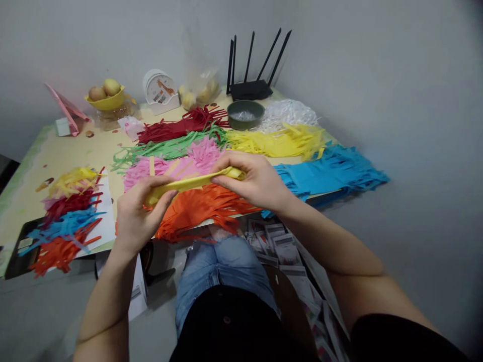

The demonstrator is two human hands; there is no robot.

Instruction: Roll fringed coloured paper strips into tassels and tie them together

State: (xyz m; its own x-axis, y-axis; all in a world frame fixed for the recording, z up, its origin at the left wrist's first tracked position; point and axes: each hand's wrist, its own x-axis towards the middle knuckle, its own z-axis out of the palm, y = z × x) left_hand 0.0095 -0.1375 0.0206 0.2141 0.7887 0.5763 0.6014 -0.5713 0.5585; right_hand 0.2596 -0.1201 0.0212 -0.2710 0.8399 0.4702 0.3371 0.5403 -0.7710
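A folded strip of yellow tissue paper [192, 182] is stretched nearly level between my two hands, above the table. My left hand [138, 211] pinches its left end between thumb and fingers. At the other end, my right hand [251, 178] grips the strip, thumb below and fingers over the top. Just under it lie fringed orange paper [188, 208] at the table's front edge and fringed pink paper [141, 170] behind. Fringed blue paper [324, 173] hangs over the right edge. Yellow fringed paper [279, 143] sits behind my right hand.
Green fringe [166, 148] and dark red fringe [166, 130] lie farther back. A router [251, 90], green bowl [245, 114], plastic bundle [289, 113] and yellow fruit bowl [105, 103] stand behind. Mixed fringe bunches [70, 223] lie left. Packets [287, 251] fill a box below.
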